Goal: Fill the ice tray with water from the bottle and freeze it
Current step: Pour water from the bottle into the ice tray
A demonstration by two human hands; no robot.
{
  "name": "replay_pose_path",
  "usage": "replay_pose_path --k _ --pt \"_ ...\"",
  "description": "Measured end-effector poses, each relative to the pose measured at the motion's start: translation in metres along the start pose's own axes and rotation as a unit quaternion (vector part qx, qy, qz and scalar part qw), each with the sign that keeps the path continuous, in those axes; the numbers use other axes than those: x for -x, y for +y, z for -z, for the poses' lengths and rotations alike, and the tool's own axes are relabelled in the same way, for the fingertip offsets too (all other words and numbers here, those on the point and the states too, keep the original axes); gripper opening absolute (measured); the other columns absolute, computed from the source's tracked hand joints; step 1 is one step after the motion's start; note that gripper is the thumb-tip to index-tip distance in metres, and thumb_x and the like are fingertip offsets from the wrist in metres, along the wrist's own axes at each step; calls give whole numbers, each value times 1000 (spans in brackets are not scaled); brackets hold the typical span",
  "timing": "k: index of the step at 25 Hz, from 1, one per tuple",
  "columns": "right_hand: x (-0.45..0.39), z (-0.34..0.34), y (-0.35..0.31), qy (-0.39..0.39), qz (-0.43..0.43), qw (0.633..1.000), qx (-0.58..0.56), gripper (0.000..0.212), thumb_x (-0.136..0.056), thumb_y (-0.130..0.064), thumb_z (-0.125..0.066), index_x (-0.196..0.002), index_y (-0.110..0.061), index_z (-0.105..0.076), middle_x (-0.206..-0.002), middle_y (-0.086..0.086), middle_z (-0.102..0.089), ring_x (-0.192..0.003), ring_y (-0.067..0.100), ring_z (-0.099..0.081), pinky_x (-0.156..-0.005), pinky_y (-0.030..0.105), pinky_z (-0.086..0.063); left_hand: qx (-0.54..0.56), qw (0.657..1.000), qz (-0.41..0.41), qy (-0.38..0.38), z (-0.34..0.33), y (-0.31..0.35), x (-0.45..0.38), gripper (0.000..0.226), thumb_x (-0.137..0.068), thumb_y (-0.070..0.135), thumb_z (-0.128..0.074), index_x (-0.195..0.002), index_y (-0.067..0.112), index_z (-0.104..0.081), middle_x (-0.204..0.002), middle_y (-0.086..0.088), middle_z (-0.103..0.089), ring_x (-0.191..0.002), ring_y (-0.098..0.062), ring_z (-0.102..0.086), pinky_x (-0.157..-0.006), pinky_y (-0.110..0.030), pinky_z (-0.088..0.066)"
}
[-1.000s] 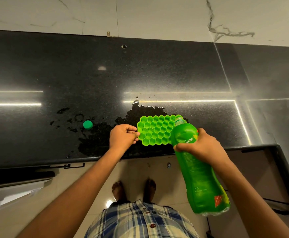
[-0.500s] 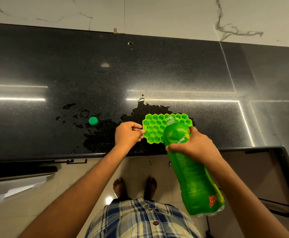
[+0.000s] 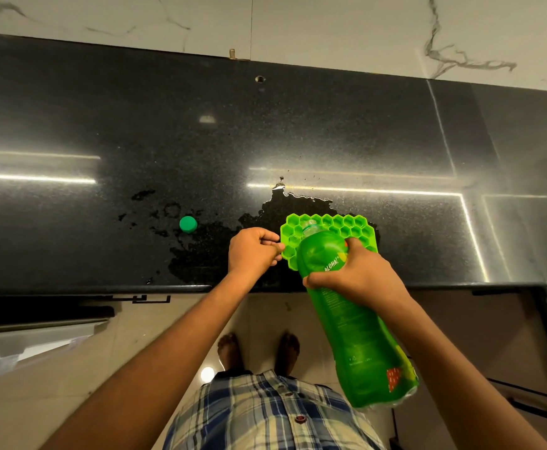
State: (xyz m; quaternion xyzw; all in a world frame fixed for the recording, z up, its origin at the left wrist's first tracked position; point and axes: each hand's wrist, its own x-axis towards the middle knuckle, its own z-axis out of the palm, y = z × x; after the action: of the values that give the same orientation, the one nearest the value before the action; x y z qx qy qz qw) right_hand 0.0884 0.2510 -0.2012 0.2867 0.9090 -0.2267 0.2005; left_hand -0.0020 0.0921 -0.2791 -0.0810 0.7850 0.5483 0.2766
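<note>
Pouring goes best slowly: right hand (image 3: 359, 277) gripping the tipped bottle (image 3: 346, 319), left hand (image 3: 252, 251) pinching the ice tray (image 3: 340, 222) edge beside it.

Much of the bright green honeycomb silicone ice tray (image 3: 340, 224) is covered by the tilted green plastic bottle (image 3: 353, 323) and the right hand (image 3: 359, 276) gripping it; the near cells and right edge are hidden. Water levels in the exposed cells cannot be judged. The tray's left rim is partly masked by the left hand (image 3: 254, 251). Small print on the bottle's label is unreadable. Both forearms are cut off by the bottom edge.
</note>
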Motion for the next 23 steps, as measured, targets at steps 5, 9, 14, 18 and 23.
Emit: replay_pose_path --k 5,9,14,18,23 --pt "1 -4 -1 -8 11 1000 4 116 -32 -81 -62 -129 -20 -44 -107 4 -66 -97 28 -63 -73 32 -48 3 1000 -2 0 0 0 0 12 -80 5 -72 -91 8 -70 -78 -13 -72 -61 -14 -68 -57 -22 -59" --pt "7 -4 9 -11 9 1000 14 110 -33 -83 -60 -124 -22 -46 -108 6 -66 -96 29 -63 -74 34 -49 0 1000 -1 2 -1 -1 -1 13 -79 6 -73 -91 8 -71 -77 -12 -72 -62 -16 -70 -58 -23 -59" --pt "13 0 30 -14 -18 1000 13 106 -34 -80 -61 -122 -23 -46 -105 6 -66 -92 29 -64 -74 34 -51 6 1000 0 2 -2 -1 -1 13 -79 5 -73 -91 7 -71 -72 -10 -71 -60 -16 -68 -54 -20 -58" --pt "16 8 49 -12 -50 999 -8 100 -34 -79 -64 -117 -26 -47 -93 -2 -58 -84 24 -61 -73 35 -51 2 1000 -4 3 -1 -2 -1 12 -78 5 -73 -90 8 -71 -72 -10 -71 -61 -16 -69 -57 -23 -58" --pt "19 13 63 0 -63 998 -11 93 -33 -79 -63 -110 -30 -45 -90 -2 -58 -77 22 -55 -69 33 -48 -8 1000 -4 9 -2 -1 -1 15 -78 6 -74 -94 5 -71 -72 -10 -72 -61 -16 -70 -56 -22 -58"
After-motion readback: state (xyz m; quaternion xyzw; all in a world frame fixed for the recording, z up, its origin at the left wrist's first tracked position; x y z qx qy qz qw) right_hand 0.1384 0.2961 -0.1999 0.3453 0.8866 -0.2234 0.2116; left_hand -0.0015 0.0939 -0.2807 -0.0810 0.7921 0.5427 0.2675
